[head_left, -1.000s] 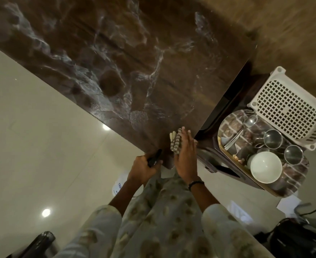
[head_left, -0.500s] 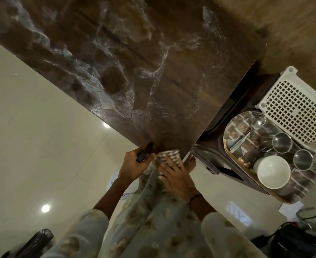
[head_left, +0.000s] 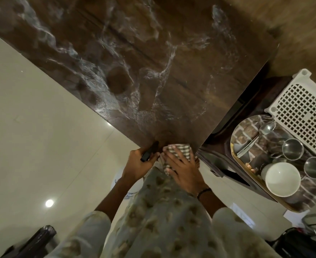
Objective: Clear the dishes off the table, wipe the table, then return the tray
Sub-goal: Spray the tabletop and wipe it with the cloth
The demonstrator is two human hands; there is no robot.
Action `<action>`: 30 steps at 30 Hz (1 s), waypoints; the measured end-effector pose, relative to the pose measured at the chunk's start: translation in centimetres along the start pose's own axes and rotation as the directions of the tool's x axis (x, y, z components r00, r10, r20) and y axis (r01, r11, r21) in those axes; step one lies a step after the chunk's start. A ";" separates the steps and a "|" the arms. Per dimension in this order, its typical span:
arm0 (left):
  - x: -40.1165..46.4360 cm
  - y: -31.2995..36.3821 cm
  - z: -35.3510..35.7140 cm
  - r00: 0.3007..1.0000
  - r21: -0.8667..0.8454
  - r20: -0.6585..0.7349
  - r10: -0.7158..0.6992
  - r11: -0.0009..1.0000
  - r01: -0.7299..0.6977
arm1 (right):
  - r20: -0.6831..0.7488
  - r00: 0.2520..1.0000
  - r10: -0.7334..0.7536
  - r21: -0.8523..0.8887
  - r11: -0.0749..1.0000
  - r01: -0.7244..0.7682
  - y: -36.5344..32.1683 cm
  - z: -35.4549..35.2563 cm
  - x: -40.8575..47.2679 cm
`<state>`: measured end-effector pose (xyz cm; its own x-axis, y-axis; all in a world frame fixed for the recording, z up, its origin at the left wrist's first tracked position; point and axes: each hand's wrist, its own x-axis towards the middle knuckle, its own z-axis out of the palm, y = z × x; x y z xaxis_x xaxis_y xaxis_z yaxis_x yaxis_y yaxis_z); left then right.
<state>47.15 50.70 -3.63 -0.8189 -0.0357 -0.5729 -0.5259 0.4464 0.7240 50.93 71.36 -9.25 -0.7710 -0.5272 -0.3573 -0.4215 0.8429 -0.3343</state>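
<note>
Meanwhile, a wide dark wooden table (head_left: 172,53) fills the top of the head view, streaked with pale wet swirls, no dishes visible on it. At its near corner a person's right hand (head_left: 183,170) lies spread over a bunched checked cloth (head_left: 178,150), the fingers curled down around the wad at the very edge of the tabletop. The left hand (head_left: 137,166) grips a slim black object (head_left: 149,151) — what it is cannot be told — resting just on the table's rim.

The risks, as they appear: the cloth sits at the corner, part of it over the edge, and a last stroke outward could sweep moisture or crumbs onto the pale tiled floor (head_left: 32,127) and onto the person's printed garment (head_left: 162,220). A wet floor underfoot would matter once the laden tray is lifted. The damp streaks suggest the surface may dry patchy unless gone over again.

To the right, on a lower dark stand (head_left: 220,157), waits the oval tray (head_left: 246,133) with a brick-pattern face and gold rim. It holds a white bowl (head_left: 282,179), empty as far as can be seen, two steel cups (head_left: 293,148) also seemingly empty, a steel spoon (head_left: 267,126) and some smaller pieces too crowded to name. The load clusters toward one end — a lopsided lift could tip the cups. Beside it stands a white perforated plastic basket (head_left: 306,108), touching or overlapping the tray's far end; its contents are not visible.
</note>
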 end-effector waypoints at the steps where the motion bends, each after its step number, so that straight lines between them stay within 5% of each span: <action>1: 0.2 0.1 0.0 1.000 0.007 0.002 -0.011 1.000 0.011 | -0.021 0.999 0.031 -0.016 0.999 -0.031 0.9 -0.4 -0.3; 7: 1.0 1.3 0.0 1.000 0.030 0.011 0.010 0.999 -0.010 | -0.097 0.975 0.199 0.003 0.980 -0.199 -1.4 -2.1 5.2; 13: 2.1 2.8 0.7 0.995 0.022 0.085 0.047 0.999 -0.049 | -0.063 0.998 -0.026 0.028 0.999 0.028 -2.1 0.4 2.6; 19: 3.1 5.6 3.7 0.948 0.236 0.316 0.028 0.966 -0.108 | -0.147 0.936 0.319 0.105 0.946 -0.306 1.1 -0.4 0.8; 23: 3.7 7.4 5.8 0.952 0.284 0.306 -0.017 0.956 -0.074 | -0.159 0.917 0.365 0.253 0.913 -0.319 0.8 -0.4 0.7; 30: 4.7 8.2 7.3 0.965 0.323 0.254 -0.055 0.946 -0.031 | -0.046 0.938 0.343 0.156 0.930 -0.332 1.1 0.2 -0.1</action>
<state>40.67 60.68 -3.17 -0.7030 0.1684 -0.6910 -0.3981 0.7119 0.5785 50.65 72.36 -9.80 -0.8900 -0.2006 -0.4095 -0.0616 0.9427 -0.3280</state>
